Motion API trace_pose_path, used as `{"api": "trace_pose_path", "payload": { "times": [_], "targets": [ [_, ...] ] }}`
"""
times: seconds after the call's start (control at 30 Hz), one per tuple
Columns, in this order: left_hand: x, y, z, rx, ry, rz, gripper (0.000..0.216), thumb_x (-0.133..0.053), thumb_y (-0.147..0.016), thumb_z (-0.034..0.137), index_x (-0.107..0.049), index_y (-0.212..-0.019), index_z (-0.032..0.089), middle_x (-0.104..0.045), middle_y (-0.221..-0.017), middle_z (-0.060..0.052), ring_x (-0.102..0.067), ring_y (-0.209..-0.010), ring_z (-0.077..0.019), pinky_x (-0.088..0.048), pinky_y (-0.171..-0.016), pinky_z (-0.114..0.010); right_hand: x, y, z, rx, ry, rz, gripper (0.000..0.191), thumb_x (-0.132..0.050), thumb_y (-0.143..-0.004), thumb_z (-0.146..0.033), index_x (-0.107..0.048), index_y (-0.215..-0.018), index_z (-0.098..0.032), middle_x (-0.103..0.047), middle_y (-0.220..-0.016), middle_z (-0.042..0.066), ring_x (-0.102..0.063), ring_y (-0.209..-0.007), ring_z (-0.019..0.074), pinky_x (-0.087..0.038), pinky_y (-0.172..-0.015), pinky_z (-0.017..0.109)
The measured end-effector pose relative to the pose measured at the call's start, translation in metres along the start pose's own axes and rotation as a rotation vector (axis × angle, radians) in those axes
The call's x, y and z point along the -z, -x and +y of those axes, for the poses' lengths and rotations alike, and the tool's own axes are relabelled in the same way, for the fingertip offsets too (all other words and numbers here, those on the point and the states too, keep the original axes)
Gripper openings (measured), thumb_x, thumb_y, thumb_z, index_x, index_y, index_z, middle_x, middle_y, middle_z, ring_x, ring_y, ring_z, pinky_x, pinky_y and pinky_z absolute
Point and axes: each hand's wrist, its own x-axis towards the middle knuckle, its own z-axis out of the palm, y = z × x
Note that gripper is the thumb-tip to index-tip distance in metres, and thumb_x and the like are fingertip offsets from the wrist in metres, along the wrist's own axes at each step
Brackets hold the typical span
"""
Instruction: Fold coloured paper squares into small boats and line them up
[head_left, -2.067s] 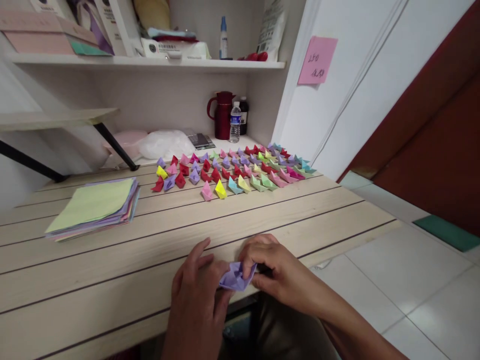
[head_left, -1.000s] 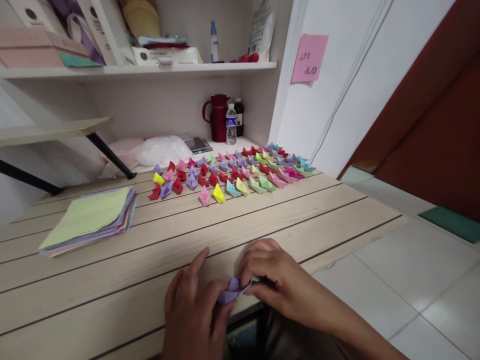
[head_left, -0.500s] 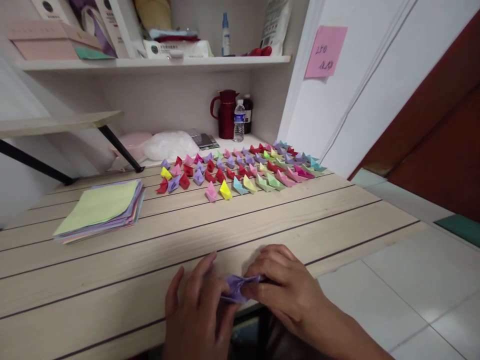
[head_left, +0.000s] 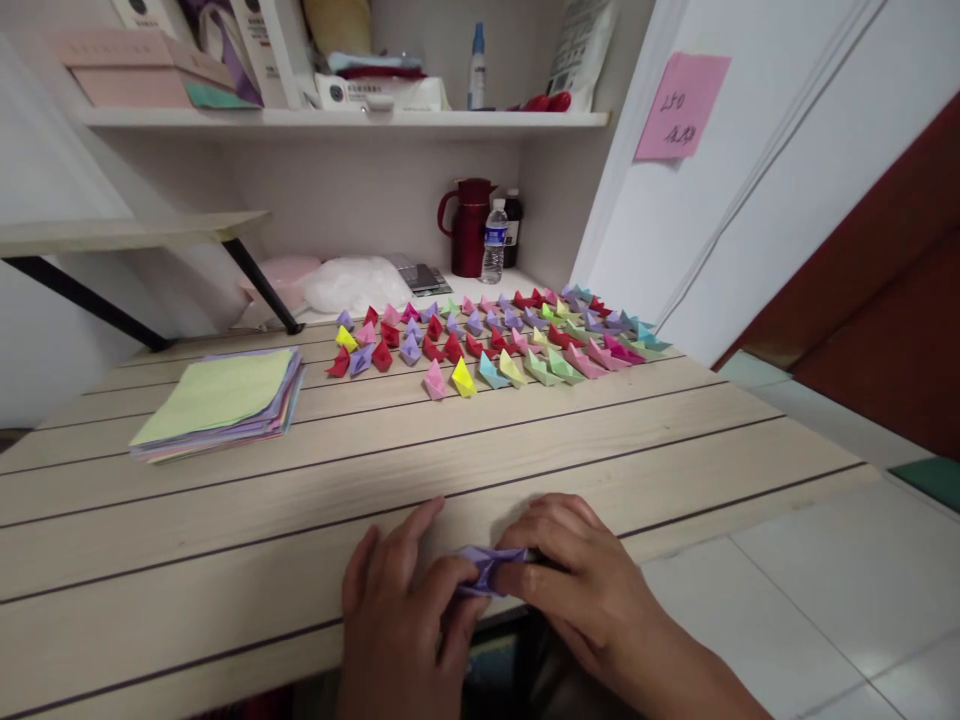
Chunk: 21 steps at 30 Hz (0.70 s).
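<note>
Between my hands, at the table's near edge, is a piece of folded purple paper with its folds partly spread. My left hand pinches its left end between thumb and index finger, the other fingers raised and apart. On the right end, my right hand has its fingers closed, with a fingertip pressed into the fold. Fingers cover parts of the paper. Farther back on the table stand rows of small folded paper boats in red, pink, purple, yellow, green and blue.
A stack of coloured square paper lies at the left on the slatted table. Behind the boats are a dark red jug, a water bottle and a white plastic bag. A raised board stands at back left.
The view has shifted slightly, so the scene sits farther right. My left index finger and thumb have moved in on the purple paper, which looks flatter. My right hand keeps its grip.
</note>
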Motion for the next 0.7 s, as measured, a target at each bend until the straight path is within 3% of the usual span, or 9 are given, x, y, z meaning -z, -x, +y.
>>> {"api": "trace_pose_path", "payload": {
  "times": [0.17, 0.43, 0.6, 0.7],
  "targets": [
    [-0.005, 0.001, 0.010, 0.118, 0.056, 0.076, 0.021, -0.055, -0.084, 0.018, -0.065, -0.094, 0.033, -0.060, -0.134, -0.004, -0.057, -0.120, -0.0237, -0.031, -0.107, -0.055, 0.004, -0.003, -0.003, -0.034, -0.004, -0.008, 0.025, -0.050, -0.096, -0.011, -0.067, -0.106, -0.026, -0.065, -0.103, 0.005, -0.057, -0.094, 0.0207, -0.041, -0.083, 0.037],
    [-0.002, -0.001, -0.003, -0.088, -0.061, 0.074, 0.012, -0.067, -0.081, 0.030, -0.065, -0.093, 0.034, -0.069, -0.123, -0.001, -0.063, -0.105, -0.0221, -0.030, -0.105, -0.047, 0.005, -0.011, -0.009, -0.195, -0.100, -0.051, 0.007, -0.058, -0.094, -0.019, -0.062, -0.090, -0.022, -0.065, -0.092, 0.002, -0.057, -0.090, 0.0203, -0.041, -0.081, 0.035],
    [-0.001, -0.007, 0.012, 0.077, 0.082, 0.082, 0.013, -0.057, -0.087, 0.023, -0.064, -0.081, 0.032, -0.076, -0.097, 0.006, -0.065, -0.098, -0.0219, -0.020, -0.110, -0.051, 0.000, -0.011, -0.008, -0.229, -0.115, -0.023, 0.008, -0.063, -0.092, -0.021, -0.057, -0.087, -0.022, -0.066, -0.089, 0.001, -0.057, -0.086, 0.0197, -0.039, -0.079, 0.034],
    [0.000, -0.009, 0.015, 0.041, 0.089, 0.075, 0.013, -0.059, -0.086, 0.021, -0.064, -0.083, 0.032, -0.076, -0.094, 0.009, -0.066, -0.092, -0.0194, -0.014, -0.113, -0.048, -0.001, -0.010, -0.006, -0.249, -0.116, -0.013, 0.010, -0.064, -0.092, -0.021, -0.056, -0.085, -0.023, -0.067, -0.090, 0.000, -0.058, -0.087, 0.0192, -0.039, -0.080, 0.034]
  ]
}}
